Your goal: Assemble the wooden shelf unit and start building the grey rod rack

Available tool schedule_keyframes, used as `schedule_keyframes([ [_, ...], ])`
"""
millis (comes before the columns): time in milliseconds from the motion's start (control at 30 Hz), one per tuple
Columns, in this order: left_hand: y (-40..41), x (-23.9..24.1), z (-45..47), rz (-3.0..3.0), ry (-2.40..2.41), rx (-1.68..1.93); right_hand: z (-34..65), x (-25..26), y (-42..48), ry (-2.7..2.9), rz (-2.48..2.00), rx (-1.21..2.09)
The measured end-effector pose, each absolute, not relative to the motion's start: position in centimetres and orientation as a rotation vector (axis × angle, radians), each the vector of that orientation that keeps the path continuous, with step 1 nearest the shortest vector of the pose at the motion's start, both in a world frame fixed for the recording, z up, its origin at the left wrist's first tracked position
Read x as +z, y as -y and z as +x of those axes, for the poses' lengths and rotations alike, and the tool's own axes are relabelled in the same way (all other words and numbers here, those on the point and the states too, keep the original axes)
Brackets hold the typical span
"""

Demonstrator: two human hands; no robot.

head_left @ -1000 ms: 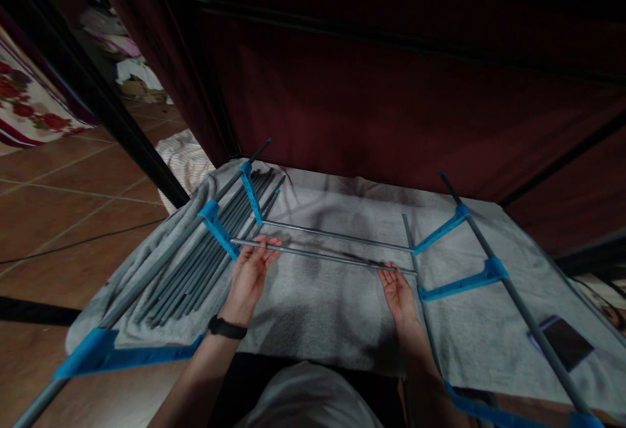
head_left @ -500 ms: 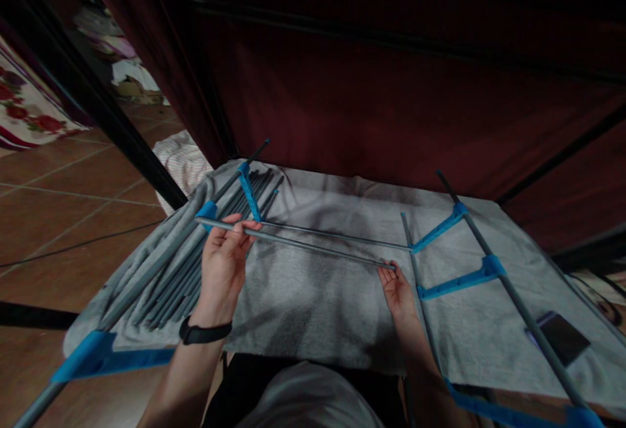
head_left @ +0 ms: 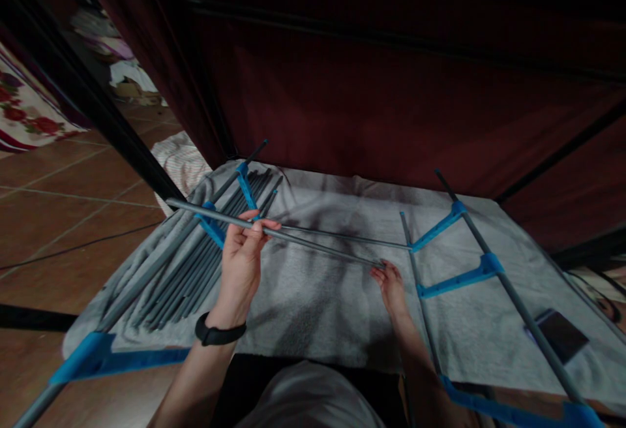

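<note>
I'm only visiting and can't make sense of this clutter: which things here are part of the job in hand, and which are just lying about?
In hand: grey rod, gripped by the left hand, right hand at its other end; blue brackets; bundle of spare rods.
Lying about: dark phone on the grey towel; folded cloth on the floor; flowered fabric.

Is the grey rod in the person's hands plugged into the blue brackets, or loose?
Loose: the left hand holds the rod up, and its ends sit in no blue bracket.

Head-worn camera looks forward and down, close above the rod (head_left: pixel 317 245).
</note>
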State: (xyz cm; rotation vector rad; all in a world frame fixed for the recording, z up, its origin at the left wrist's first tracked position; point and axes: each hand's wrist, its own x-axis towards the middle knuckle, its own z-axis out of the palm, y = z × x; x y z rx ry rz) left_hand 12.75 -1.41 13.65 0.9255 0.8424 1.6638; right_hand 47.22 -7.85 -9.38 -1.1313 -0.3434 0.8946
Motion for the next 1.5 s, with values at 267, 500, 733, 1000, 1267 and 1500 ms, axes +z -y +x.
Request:
schedule_keyframes([
  [267,1.8,11.9,14.7,1.018,-0.858,1.581,45.9,-9.0,8.0,0.686,-1.356,0.827],
  [500,1.9,11.3,15.9,1.056,-0.905,1.525,45.5,-9.0,8.7,0.865,-1.497,0.813],
  [733,2.4,11.2,17.3,1.089,-0.898,1.458,45.5,-9.4,8.7,0.999,-1.543,0.733],
  [1000,2.7,10.1,19.0,1.084,-0.869,1.383,45.2,-8.8,8.5,1.041,-1.525,0.740],
  [1267,3.2,9.0,20.2,1.152,-0.860,1.321,44.9,-8.3,8.5,1.171,-1.502,0.782],
  [1500,3.7,7.6,21.1,1.170,-0.842,1.274,44.7,-8.1,8.6,1.244,-1.521,0.751],
])
